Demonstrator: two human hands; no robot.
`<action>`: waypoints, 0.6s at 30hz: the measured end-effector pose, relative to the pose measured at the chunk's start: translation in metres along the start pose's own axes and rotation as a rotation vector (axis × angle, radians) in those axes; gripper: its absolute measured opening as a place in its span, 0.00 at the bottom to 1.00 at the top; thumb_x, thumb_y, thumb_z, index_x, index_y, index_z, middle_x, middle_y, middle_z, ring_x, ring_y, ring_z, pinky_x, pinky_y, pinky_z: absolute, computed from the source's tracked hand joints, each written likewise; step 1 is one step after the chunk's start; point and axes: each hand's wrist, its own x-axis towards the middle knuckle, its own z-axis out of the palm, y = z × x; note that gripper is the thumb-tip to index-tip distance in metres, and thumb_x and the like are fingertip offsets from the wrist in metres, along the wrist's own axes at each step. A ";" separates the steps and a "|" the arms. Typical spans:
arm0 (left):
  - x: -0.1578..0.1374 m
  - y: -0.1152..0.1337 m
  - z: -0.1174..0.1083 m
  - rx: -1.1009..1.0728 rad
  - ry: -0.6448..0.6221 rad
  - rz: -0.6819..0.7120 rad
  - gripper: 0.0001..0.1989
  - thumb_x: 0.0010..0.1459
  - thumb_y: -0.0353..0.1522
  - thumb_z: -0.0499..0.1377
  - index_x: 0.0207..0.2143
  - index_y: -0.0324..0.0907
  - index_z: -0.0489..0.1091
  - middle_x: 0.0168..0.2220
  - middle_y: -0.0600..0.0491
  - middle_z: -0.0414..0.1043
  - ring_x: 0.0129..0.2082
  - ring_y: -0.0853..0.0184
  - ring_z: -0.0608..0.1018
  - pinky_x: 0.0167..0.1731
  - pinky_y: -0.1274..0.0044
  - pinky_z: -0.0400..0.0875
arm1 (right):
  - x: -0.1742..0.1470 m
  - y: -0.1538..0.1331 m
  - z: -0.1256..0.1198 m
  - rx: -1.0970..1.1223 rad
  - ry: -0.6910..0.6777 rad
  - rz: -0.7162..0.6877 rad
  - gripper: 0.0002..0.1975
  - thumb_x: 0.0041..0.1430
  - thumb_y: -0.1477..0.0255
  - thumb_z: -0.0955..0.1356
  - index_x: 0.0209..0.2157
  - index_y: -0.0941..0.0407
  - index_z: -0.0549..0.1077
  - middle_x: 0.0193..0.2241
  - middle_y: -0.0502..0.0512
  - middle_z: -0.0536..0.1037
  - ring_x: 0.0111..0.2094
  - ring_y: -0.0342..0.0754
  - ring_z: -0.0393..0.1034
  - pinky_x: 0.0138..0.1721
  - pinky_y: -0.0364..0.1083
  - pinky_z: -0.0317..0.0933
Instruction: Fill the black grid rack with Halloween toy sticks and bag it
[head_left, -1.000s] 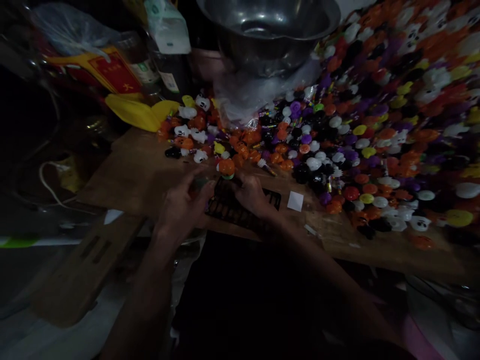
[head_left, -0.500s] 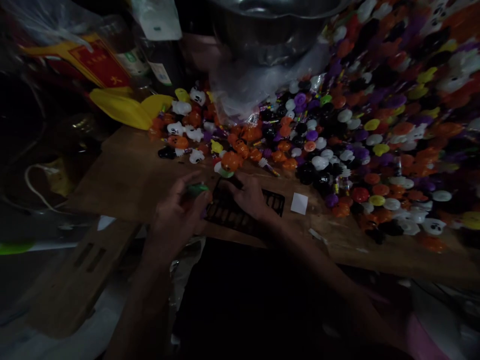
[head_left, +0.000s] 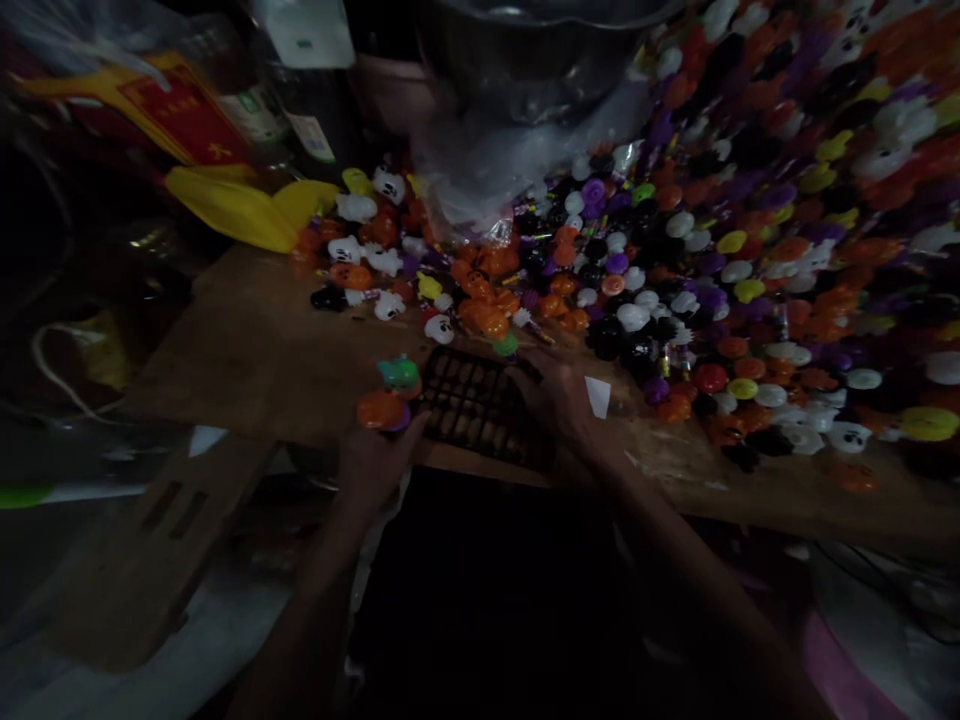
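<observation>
At the table's front edge, my left hand (head_left: 373, 462) is closed around small plastic toys: an orange, pumpkin-like one with a purple part (head_left: 381, 410) and a green one (head_left: 400, 374) above it. Its fingers are partly hidden. My right hand (head_left: 559, 400) reaches over the right end of a black grid-like tray (head_left: 480, 405) with rows of oval openings. By its fingertips an orange pumpkin toy (head_left: 486, 320) with a green part below stands tilted, apparently pinched at its lower end. The picture is dark, and the exact grip is hard to see.
A big heap of Halloween toys (head_left: 720, 270) in orange, white, black and purple covers the back and right. Behind it stand a metal bowl (head_left: 540, 75) and a plastic bag (head_left: 472, 190). A yellow object (head_left: 232, 205) and white paper square (head_left: 598, 397) lie on the wooden table (head_left: 255, 340).
My right hand has moved right along the tray with the orange and green toy. My left hand has dropped lower and turned, bringing its orange and green toys into view.
</observation>
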 end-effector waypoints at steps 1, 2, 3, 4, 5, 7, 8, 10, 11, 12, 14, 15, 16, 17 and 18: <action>0.004 0.002 0.004 0.012 0.022 -0.009 0.21 0.51 0.53 0.62 0.29 0.44 0.70 0.33 0.45 0.78 0.40 0.51 0.81 0.48 0.60 0.77 | 0.003 -0.003 0.003 0.007 0.006 -0.012 0.11 0.64 0.72 0.70 0.47 0.54 0.80 0.42 0.57 0.84 0.42 0.52 0.78 0.45 0.49 0.70; 0.008 0.003 0.008 0.023 0.038 -0.021 0.21 0.52 0.53 0.62 0.29 0.44 0.70 0.32 0.45 0.78 0.39 0.52 0.81 0.46 0.61 0.77 | 0.007 -0.007 0.006 0.018 0.014 -0.029 0.10 0.63 0.72 0.70 0.45 0.55 0.80 0.42 0.57 0.84 0.42 0.52 0.79 0.45 0.49 0.70; 0.011 0.004 0.011 0.033 0.056 -0.035 0.21 0.52 0.53 0.62 0.29 0.44 0.69 0.31 0.45 0.77 0.39 0.52 0.81 0.45 0.62 0.77 | 0.009 -0.010 0.009 0.035 0.021 -0.049 0.09 0.63 0.72 0.70 0.44 0.55 0.81 0.42 0.57 0.84 0.42 0.53 0.79 0.46 0.49 0.71; 0.013 0.004 0.014 0.041 0.075 -0.047 0.21 0.52 0.52 0.63 0.29 0.44 0.69 0.31 0.45 0.77 0.38 0.52 0.81 0.44 0.63 0.77 | 0.011 -0.014 0.013 0.058 0.028 -0.065 0.07 0.63 0.73 0.70 0.42 0.55 0.81 0.41 0.56 0.84 0.43 0.52 0.79 0.46 0.49 0.71; 0.015 0.003 0.016 0.047 0.092 -0.056 0.21 0.52 0.52 0.63 0.29 0.44 0.69 0.31 0.44 0.77 0.39 0.52 0.81 0.44 0.63 0.77 | 0.011 -0.019 0.017 0.083 0.024 -0.074 0.07 0.64 0.72 0.69 0.41 0.54 0.81 0.40 0.56 0.84 0.42 0.52 0.79 0.46 0.49 0.71; 0.015 0.002 0.017 0.056 0.119 -0.070 0.22 0.52 0.53 0.63 0.28 0.44 0.68 0.31 0.44 0.77 0.39 0.51 0.81 0.44 0.62 0.76 | 0.012 -0.026 0.024 0.109 -0.015 -0.075 0.08 0.66 0.71 0.68 0.41 0.54 0.81 0.38 0.55 0.84 0.41 0.51 0.79 0.45 0.48 0.71; 0.014 0.001 0.017 0.058 0.130 -0.072 0.22 0.52 0.53 0.62 0.27 0.44 0.67 0.30 0.44 0.76 0.39 0.51 0.81 0.45 0.62 0.76 | 0.012 -0.029 0.026 0.102 -0.039 -0.071 0.09 0.67 0.71 0.67 0.41 0.54 0.81 0.38 0.55 0.84 0.40 0.51 0.79 0.43 0.48 0.71; 0.010 0.001 0.016 0.055 0.150 -0.069 0.21 0.53 0.53 0.61 0.26 0.46 0.65 0.29 0.44 0.76 0.40 0.51 0.80 0.46 0.61 0.76 | 0.014 -0.029 0.027 0.040 -0.055 -0.079 0.10 0.67 0.70 0.67 0.44 0.54 0.81 0.39 0.56 0.84 0.40 0.52 0.79 0.43 0.48 0.71; 0.008 0.002 0.015 0.051 0.158 -0.063 0.21 0.53 0.53 0.60 0.26 0.46 0.65 0.29 0.45 0.76 0.41 0.50 0.80 0.48 0.60 0.75 | 0.015 -0.026 0.023 -0.006 -0.026 -0.087 0.10 0.67 0.69 0.68 0.45 0.54 0.81 0.42 0.57 0.84 0.42 0.53 0.79 0.44 0.49 0.71; 0.007 0.002 0.014 0.046 0.166 -0.056 0.20 0.54 0.52 0.60 0.25 0.46 0.64 0.29 0.44 0.75 0.42 0.50 0.80 0.49 0.59 0.75 | 0.017 -0.021 0.018 -0.054 0.020 -0.095 0.11 0.67 0.69 0.68 0.47 0.54 0.80 0.44 0.58 0.84 0.43 0.53 0.79 0.45 0.49 0.71; 0.004 0.002 0.013 0.034 0.175 -0.053 0.19 0.53 0.51 0.60 0.26 0.46 0.65 0.29 0.44 0.76 0.43 0.48 0.80 0.52 0.57 0.73 | 0.018 -0.005 0.001 -0.159 0.100 -0.083 0.13 0.66 0.69 0.68 0.48 0.55 0.80 0.45 0.60 0.84 0.44 0.54 0.78 0.44 0.49 0.70; 0.003 0.001 0.013 0.028 0.176 -0.058 0.19 0.54 0.51 0.60 0.27 0.46 0.66 0.30 0.45 0.76 0.45 0.48 0.80 0.54 0.56 0.72 | 0.017 0.003 -0.009 -0.215 0.108 -0.058 0.13 0.66 0.69 0.67 0.49 0.54 0.80 0.45 0.60 0.84 0.43 0.54 0.78 0.42 0.49 0.70; 0.003 0.000 0.014 0.023 0.177 -0.067 0.19 0.54 0.51 0.61 0.28 0.46 0.67 0.31 0.45 0.76 0.46 0.48 0.80 0.55 0.56 0.71 | 0.016 0.011 -0.018 -0.271 0.086 -0.029 0.14 0.65 0.69 0.67 0.49 0.53 0.80 0.45 0.59 0.84 0.41 0.54 0.78 0.39 0.49 0.69; 0.002 -0.001 0.016 0.009 0.165 -0.074 0.18 0.55 0.50 0.62 0.31 0.45 0.69 0.33 0.46 0.77 0.48 0.49 0.80 0.57 0.56 0.71 | 0.014 0.018 -0.026 -0.327 0.053 0.001 0.14 0.66 0.68 0.67 0.49 0.52 0.81 0.44 0.59 0.83 0.39 0.54 0.77 0.37 0.48 0.68; 0.001 -0.003 0.018 -0.013 0.139 -0.076 0.17 0.56 0.49 0.62 0.34 0.45 0.71 0.35 0.46 0.78 0.51 0.50 0.79 0.58 0.56 0.70 | 0.014 0.022 -0.031 -0.379 0.038 0.031 0.14 0.66 0.68 0.67 0.49 0.52 0.81 0.43 0.59 0.83 0.37 0.53 0.76 0.35 0.48 0.67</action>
